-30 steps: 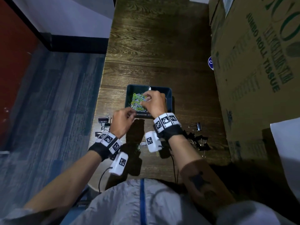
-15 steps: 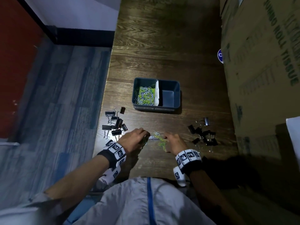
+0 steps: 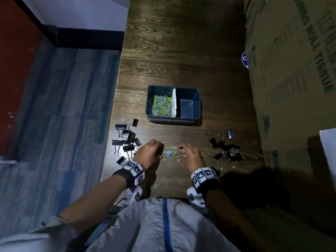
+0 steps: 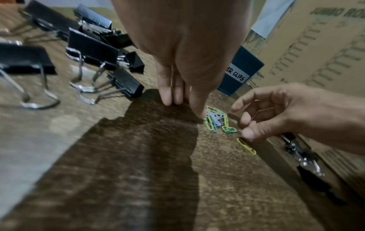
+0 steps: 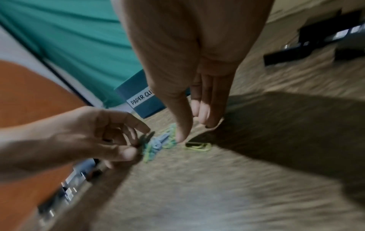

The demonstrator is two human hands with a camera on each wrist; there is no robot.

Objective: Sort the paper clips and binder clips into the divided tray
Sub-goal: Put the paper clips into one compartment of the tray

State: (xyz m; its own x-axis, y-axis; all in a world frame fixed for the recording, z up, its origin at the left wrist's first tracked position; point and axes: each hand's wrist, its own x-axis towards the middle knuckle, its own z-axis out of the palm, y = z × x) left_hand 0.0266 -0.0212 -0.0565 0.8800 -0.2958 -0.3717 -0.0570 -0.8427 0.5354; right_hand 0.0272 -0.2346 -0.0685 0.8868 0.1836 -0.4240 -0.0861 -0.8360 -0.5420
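A dark wood-grain table (image 3: 181,51) runs away from the person, its left edge dropping to a blue-grey striped carpet (image 3: 63,115). Beyond the carpet a red wall (image 3: 14,70) meets a white wall with a black skirting. Along the table's right side stands a big cardboard box (image 3: 294,70) printed with green lettering, a white sheet (image 3: 329,148) at its near corner.

In the middle of the table sits the divided tray (image 3: 197,106), dark blue, with a white divider. Its left compartment holds a heap of green, yellow and pale paper clips (image 3: 161,106); the right compartment shows only its floor. A label on the near wall reads "PAPER CLIPS" in the wrist views.

Near the table's left edge lies a scatter of black binder clips (image 3: 125,140) with silver handles. A second, darker cluster of binder clips (image 3: 225,148) lies on the right, near the box.

Between the hands, on the near part of the table, lies a small pile of loose paper clips (image 3: 171,153). The left hand (image 3: 148,155) reaches down with fingers extended, its thumb tip at the pile's edge. The right hand (image 3: 190,159) has its fingers extended downward at the other side, thumb touching the clips; neither hand is closed round anything. One yellow clip (image 4: 246,146) lies apart, just near of the pile.
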